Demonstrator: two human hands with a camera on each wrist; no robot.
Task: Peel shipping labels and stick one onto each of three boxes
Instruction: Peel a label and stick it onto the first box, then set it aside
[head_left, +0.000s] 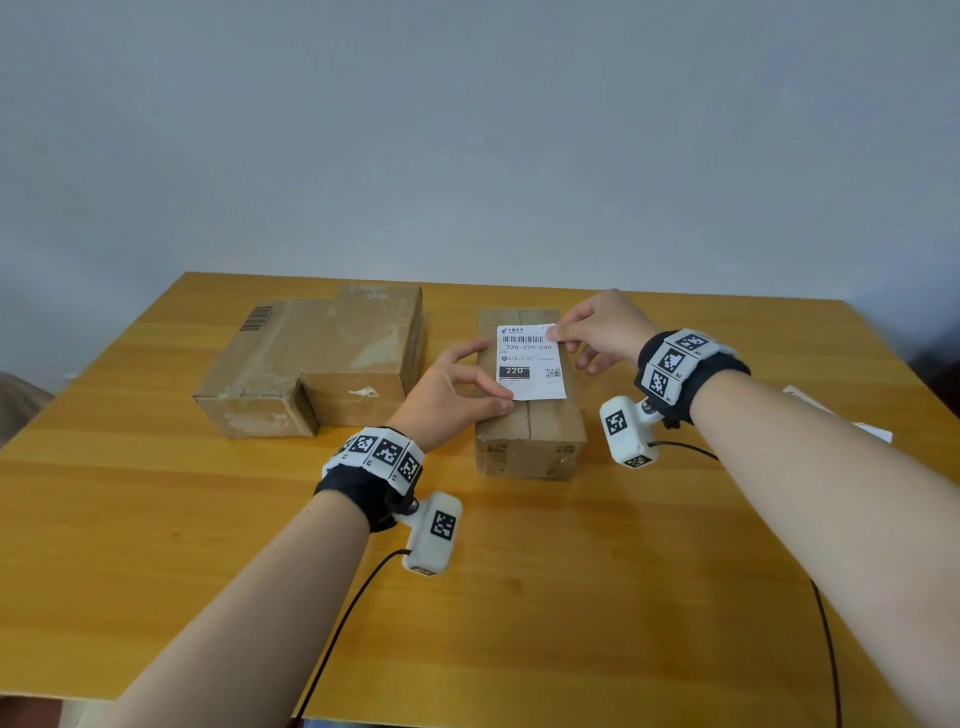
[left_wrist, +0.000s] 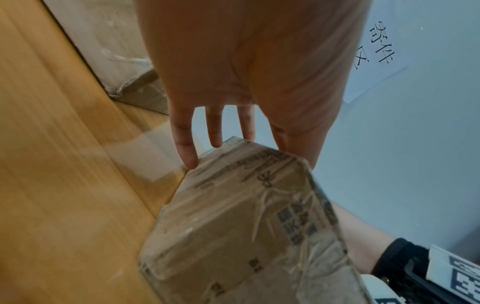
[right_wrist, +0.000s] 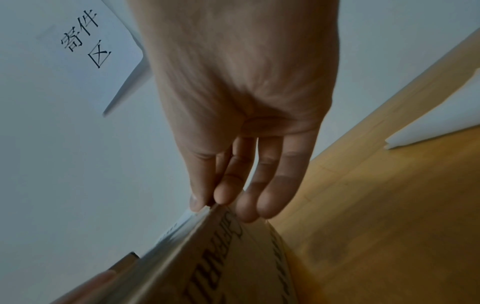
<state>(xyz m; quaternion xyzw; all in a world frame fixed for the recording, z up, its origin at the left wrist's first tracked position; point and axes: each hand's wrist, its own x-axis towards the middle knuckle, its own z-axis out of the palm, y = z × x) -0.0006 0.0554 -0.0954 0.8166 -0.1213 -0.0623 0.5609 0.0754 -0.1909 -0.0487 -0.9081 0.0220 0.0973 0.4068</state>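
You are putting a shipping label (head_left: 531, 362) on the small box (head_left: 530, 421) in the middle of the head view, a bit to the right. Your left hand (head_left: 451, 400) pinches the label's near left corner between thumb and finger, with its other fingers hanging straight by the box's side. Your right hand (head_left: 602, 330) pinches the far right corner, and the right wrist view shows thumb and fingertip (right_wrist: 225, 193) closed on the paper edge at the box's top. The label lies over the far half of the box's top, but you cannot tell if it is stuck down flat yet. So this looks like the sticking step on one box. Next, I think you need to lay the label straight, let go of the corners, and rub it smooth so no bumps stay. Two more boxes (head_left: 317, 358) sit touching each other in the left middle of the head view, with no white label showing on them. Some white paper (head_left: 836, 413) lies on the counter (head_left: 571, 597) at the right edge.
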